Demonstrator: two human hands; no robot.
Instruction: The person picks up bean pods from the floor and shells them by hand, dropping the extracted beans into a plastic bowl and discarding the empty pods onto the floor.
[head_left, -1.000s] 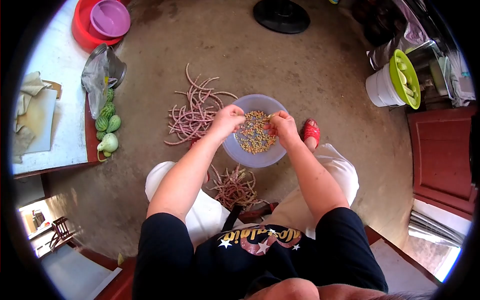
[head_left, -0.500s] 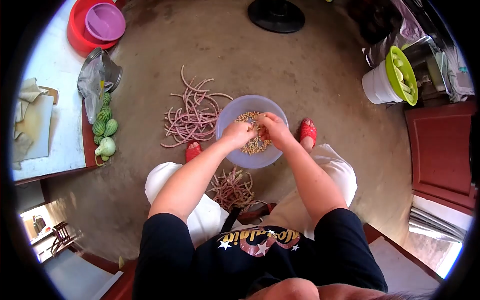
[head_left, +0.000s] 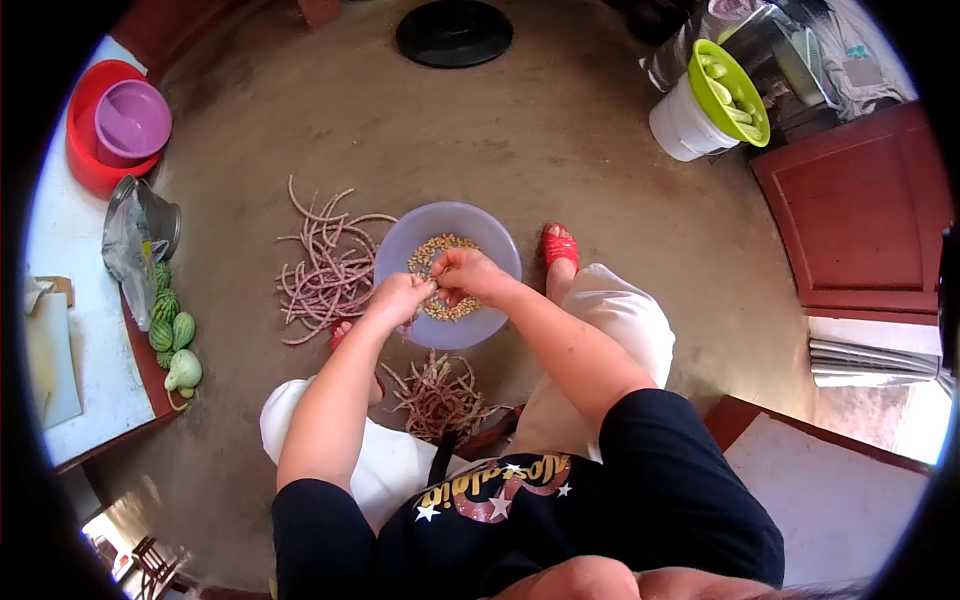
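Observation:
A translucent bluish plastic basin [head_left: 500, 240] stands on the floor between my feet, with loose shelled beans [head_left: 450, 308] in it. My left hand [head_left: 400, 297] is closed over the basin's left side, and the end of a purplish bean pod [head_left: 407, 325] hangs below it. Fingertip to fingertip with it, my right hand [head_left: 468, 275] pinches at the same spot; my fingers mostly hide what lies between them. Left of the basin lies a pile of long purple-streaked bean pods [head_left: 325, 265]. Closer to me is a heap of opened, crumpled pods [head_left: 440, 395].
Red slippers [head_left: 559, 245] are on my feet beside the basin. At left, a table [head_left: 95, 370] borders several small watermelons [head_left: 183, 328], a pale gourd [head_left: 184, 370] and a metal pot [head_left: 165, 225]. A white bucket [head_left: 685, 125] carrying a green basin [head_left: 745, 85] of vegetables stands far right.
My view has shifted, so the basin and piles appear further left. My hands have moved toward the basin's near left side, and a pod end now shows below my left hand.

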